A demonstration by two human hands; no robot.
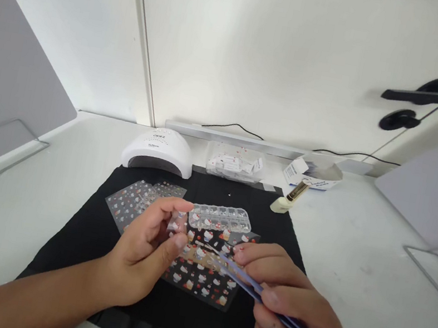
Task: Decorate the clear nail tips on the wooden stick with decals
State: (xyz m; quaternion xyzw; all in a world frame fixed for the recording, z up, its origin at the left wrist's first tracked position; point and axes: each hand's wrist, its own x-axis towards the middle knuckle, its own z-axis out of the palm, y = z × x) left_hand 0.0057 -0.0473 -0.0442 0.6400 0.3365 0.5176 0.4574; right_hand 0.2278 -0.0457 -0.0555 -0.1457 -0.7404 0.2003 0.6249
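My left hand (145, 256) pinches the upper left corner of a clear nail sticker sheet (202, 282) between thumb and fingers. White cartoon cats with red bows cover the sheet, and its held edge curls up. In my right hand (295, 307) is a pair of blue tweezers (281, 315), held like a pen. Their tips are slightly apart and point left over the sheet. Whether the tips hold a sticker is too small to tell. Just behind the sheet lies a clear compartment case (231, 213) with small decorations inside, partly covered by the sheet.
More sticker sheets (123, 205) lie left on the black cloth (73, 243). At the back stand a white nail lamp (158, 147), a clear plastic box (236, 161) of packets and an open white carton (328, 180). A nail polish bottle (283, 205) with a gold cap is at the right.
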